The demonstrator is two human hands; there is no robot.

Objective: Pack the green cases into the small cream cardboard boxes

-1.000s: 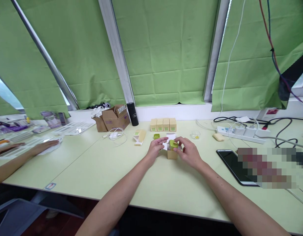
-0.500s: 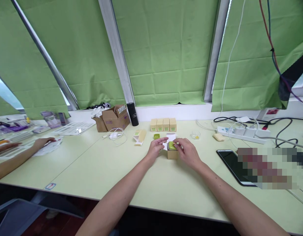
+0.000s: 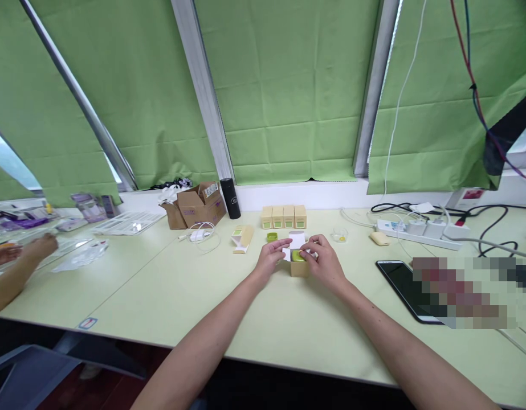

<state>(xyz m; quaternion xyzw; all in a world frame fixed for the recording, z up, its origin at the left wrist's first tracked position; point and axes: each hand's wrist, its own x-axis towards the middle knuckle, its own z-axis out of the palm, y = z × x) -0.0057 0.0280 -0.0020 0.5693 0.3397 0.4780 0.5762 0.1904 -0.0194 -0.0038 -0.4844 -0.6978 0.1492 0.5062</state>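
A small cardboard box (image 3: 300,269) stands on the table with its white inner flaps raised. Inside it, low between the walls, sits a rounded green case (image 3: 297,256). My left hand (image 3: 270,262) is at the box's left side, fingers stretched and thumb by the flap, holding the box steady. From the right, my right hand (image 3: 325,262) grips the green case with thumb and bent fingers. Just behind the box lies a small green tray-like piece (image 3: 272,236). The case's lower part is hidden by the box.
Several closed small boxes (image 3: 284,217) line up at the back. An opened carton sleeve (image 3: 243,238) lies left of my hands, a clear plastic piece (image 3: 339,234) right. Farther out are a phone (image 3: 410,290), a power strip (image 3: 420,232) and a black bottle (image 3: 231,199). A co-worker's hands (image 3: 40,249) are far left.
The green case has sunk lower into the cardboard box, with my right hand on it. My left hand has stayed put. The co-worker's hand has moved left, off the plastic bag.
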